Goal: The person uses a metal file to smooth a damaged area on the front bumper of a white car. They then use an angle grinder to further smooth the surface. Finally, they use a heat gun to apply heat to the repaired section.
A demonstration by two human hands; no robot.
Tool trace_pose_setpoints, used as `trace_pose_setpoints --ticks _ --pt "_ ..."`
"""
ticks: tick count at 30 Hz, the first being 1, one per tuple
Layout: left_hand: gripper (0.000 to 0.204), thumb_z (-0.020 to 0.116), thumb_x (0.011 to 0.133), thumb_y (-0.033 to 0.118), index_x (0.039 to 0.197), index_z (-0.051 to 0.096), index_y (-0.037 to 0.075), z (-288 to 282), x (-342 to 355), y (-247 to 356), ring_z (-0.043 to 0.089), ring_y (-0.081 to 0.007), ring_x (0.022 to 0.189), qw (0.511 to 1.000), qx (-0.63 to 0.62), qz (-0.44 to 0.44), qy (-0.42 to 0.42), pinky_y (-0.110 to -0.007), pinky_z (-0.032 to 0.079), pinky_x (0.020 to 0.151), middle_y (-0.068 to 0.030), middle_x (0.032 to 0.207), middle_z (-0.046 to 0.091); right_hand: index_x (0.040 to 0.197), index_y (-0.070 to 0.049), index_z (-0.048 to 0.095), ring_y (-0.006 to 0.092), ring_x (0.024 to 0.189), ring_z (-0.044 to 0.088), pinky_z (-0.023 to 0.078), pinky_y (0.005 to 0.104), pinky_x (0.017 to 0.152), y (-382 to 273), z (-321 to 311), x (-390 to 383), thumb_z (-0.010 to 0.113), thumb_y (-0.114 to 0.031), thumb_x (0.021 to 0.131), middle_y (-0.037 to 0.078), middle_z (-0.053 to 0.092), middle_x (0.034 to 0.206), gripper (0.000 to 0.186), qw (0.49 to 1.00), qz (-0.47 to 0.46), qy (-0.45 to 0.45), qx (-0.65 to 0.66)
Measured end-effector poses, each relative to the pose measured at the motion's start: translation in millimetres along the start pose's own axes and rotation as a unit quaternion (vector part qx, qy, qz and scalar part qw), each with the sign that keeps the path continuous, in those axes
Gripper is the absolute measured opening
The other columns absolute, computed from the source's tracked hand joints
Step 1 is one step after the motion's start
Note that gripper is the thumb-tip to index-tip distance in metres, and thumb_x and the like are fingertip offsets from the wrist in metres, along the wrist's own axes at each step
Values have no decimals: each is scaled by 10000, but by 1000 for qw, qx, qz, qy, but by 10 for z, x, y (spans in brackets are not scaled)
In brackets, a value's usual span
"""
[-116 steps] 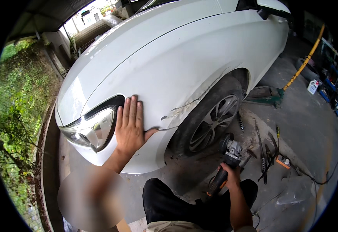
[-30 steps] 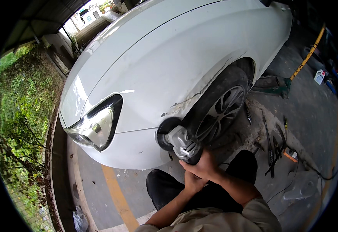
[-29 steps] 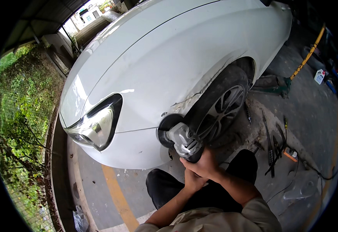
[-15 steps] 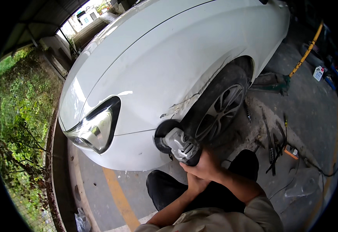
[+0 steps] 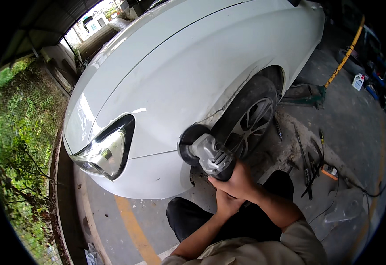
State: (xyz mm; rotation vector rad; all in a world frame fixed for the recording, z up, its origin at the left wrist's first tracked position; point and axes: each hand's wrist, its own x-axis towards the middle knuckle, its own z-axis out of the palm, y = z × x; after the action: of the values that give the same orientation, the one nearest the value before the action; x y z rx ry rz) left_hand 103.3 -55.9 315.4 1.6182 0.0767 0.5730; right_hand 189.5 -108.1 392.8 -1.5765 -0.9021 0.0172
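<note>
You are squatting at the front corner of a glossy white car (image 5: pixel 171 92), facing the lip of its wheel arch, which is creased and scuffed (image 5: pixel 212 117). Inside the arch stands a black-tyred wheel with silver spokes (image 5: pixel 250 119), and behind it a green floor jack (image 5: pixel 305 95) with a long yellow handle (image 5: pixel 345 53) reaches up.

The grey-and-black angle grinder (image 5: pixel 213 153) is out ahead of your knees. Since half a second ago its black round disc (image 5: pixel 186 150) has climbed a little along the panel and now covers the front end of the damage, so I judge the work in hand sits on that torn corner. Whether the disc touches metal, I cannot tell.

Your right hand (image 5: pixel 239 180) is wrapped tightly round the grinder's body behind its head. Your left hand (image 5: pixel 227 203) sits just below, against the right; its fingers are hidden, so I cannot tell what they close on.

At your right lies a crumpled clear plastic sheet (image 5: pixel 345 205). Farther off stands a white plastic jug (image 5: pixel 358 81), its contents hidden. Smallest is an orange-and-white box (image 5: pixel 329 171), its inside not visible.
</note>
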Motion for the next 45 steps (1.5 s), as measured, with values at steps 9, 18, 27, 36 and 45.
trace_pose_setpoints --ticks 9,18,27,36,45 --pt "507 801 694 105 1098 543 -58 109 81 -91 608 -203 956 998 -49 -8 37 -320 490 795 -131 1060 608 1008 18 589 347 816 663 526 396 700 31 -98 68 776 -272 666 188 658 874 485 1000 24 -3 9" --pt "563 807 689 120 1128 508 -69 96 194 -121 608 -198 965 998 -46 -11 32 -322 490 801 -136 1070 605 1129 22 529 371 897 643 517 412 766 -47 -192 155 765 -268 680 217 636 972 585 999 46 -14 15" --pt "501 794 701 111 1098 545 -65 174 201 -74 614 -185 946 999 -12 -32 -8 -306 491 783 -132 1040 621 1152 21 506 373 858 649 518 415 752 8 -277 207 769 -271 668 223 642 949 624 1000 20 2 11" --pt "493 785 714 98 1109 537 -62 207 367 57 617 -190 937 1000 7 5 -6 -303 489 791 -122 1044 619 1032 9 599 305 858 661 515 383 756 49 -354 289 789 -271 662 160 659 919 501 999 -6 54 -3" --pt "521 778 705 91 1130 519 -63 326 378 9 594 -202 978 999 -34 -18 5 -336 465 846 -145 1089 590 1110 24 514 374 788 649 523 410 698 44 -439 276 773 -275 664 209 646 876 597 999 -33 32 -10"
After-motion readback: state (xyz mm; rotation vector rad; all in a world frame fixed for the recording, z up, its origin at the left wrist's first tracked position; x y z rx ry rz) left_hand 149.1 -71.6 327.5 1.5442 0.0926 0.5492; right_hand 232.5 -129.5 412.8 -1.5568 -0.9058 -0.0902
